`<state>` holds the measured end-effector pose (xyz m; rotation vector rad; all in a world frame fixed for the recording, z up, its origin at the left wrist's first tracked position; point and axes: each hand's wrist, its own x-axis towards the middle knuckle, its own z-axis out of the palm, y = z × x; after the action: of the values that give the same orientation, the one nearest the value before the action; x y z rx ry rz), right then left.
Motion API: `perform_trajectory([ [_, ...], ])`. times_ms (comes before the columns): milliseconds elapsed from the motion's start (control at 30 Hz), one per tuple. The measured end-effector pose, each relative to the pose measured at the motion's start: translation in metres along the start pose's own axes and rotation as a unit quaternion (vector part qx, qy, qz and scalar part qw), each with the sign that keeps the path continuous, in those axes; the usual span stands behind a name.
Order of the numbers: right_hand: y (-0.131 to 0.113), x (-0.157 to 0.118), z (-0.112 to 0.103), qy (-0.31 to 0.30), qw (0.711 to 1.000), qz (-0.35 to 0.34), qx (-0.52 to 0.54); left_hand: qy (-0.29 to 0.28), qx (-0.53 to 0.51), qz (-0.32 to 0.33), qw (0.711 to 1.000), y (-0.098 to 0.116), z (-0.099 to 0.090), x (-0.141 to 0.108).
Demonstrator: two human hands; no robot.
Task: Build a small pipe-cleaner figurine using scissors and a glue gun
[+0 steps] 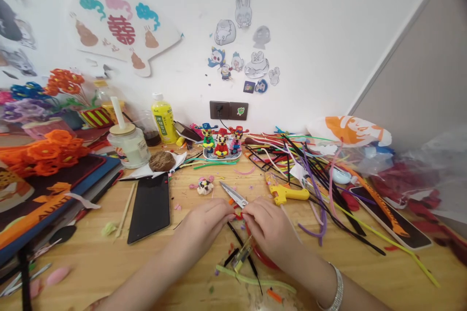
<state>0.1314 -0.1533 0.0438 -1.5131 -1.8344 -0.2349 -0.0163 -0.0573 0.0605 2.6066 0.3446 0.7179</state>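
Note:
My left hand [204, 226] and my right hand [270, 228] meet at their fingertips over the wooden desk [109, 272], pinching a small red pipe-cleaner piece [238, 215] between them. A red pipe cleaner loop [260, 255] runs under my right hand. Scissors [233, 195] lie just beyond my fingers. A black pipe cleaner [242, 248] and a small clear lighter-like item [241, 256] lie below my hands. A pale green pipe cleaner [255, 280] lies nearer to me.
A yellow glue gun [286, 193] lies right of the scissors. A black phone [150, 206] lies at left. Several loose pipe cleaners [314, 170] pile at the right. Small figurines [222, 146], a jar [129, 143], a yellow bottle [163, 117] and orange flowers [54, 148] stand behind.

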Motion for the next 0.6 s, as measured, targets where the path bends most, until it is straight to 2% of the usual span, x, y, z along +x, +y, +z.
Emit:
perform_trajectory([
  [233, -0.0023, -0.0024, 0.0043, -0.012, 0.991, 0.082, 0.101, 0.016, -0.054, -0.019, 0.998, 0.0036, 0.0002, 0.0015],
  [400, -0.0020, -0.0013, 0.0023, -0.036, 0.985, 0.066, 0.154, 0.014, -0.106, -0.046, 0.993, 0.0050, -0.0048, 0.0034],
  [500, -0.0012, -0.0012, 0.0007, -0.030, 0.988, 0.060, 0.140, -0.009, -0.113, -0.048, 0.992, 0.0062, -0.0081, 0.0039],
  [600, -0.0001, -0.0021, 0.0004, -0.027, 0.992, 0.022, 0.125, -0.024, -0.111, -0.044, 0.993, 0.0069, -0.0091, 0.0042],
])
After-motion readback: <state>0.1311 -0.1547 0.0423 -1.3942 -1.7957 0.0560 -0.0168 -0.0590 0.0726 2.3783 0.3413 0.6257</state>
